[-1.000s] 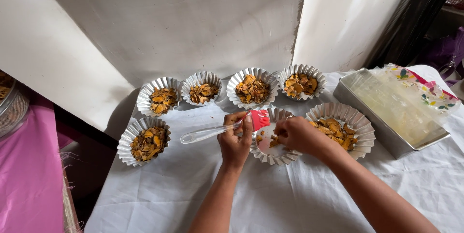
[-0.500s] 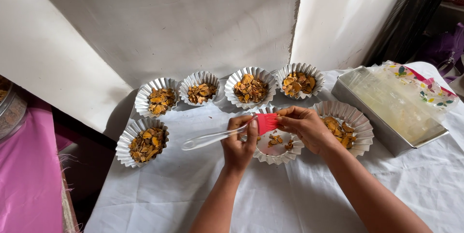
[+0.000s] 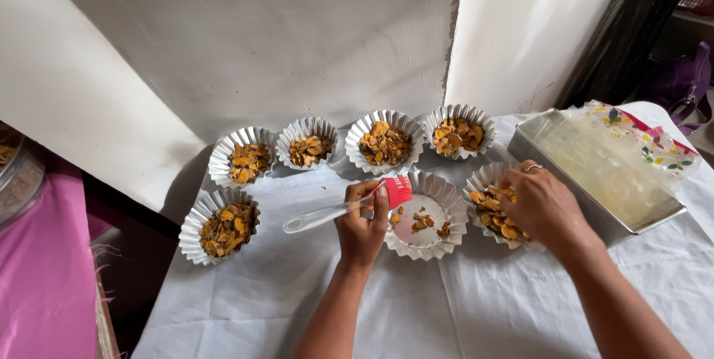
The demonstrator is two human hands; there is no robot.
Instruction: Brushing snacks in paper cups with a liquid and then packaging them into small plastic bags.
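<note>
My left hand [image 3: 362, 226] grips a red-headed brush [image 3: 349, 206] over a near-empty foil cup [image 3: 425, 214]; right hand [image 3: 545, 205] fingers curl into a filled cup [image 3: 492, 210].

Four filled cups [image 3: 384, 140] behind near-empty cup [image 3: 425, 214]

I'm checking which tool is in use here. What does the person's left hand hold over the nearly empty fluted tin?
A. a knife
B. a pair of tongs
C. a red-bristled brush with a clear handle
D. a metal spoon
C: the left hand grips a brush with a red head and clear handle, above the nearly empty fluted tin.
</note>
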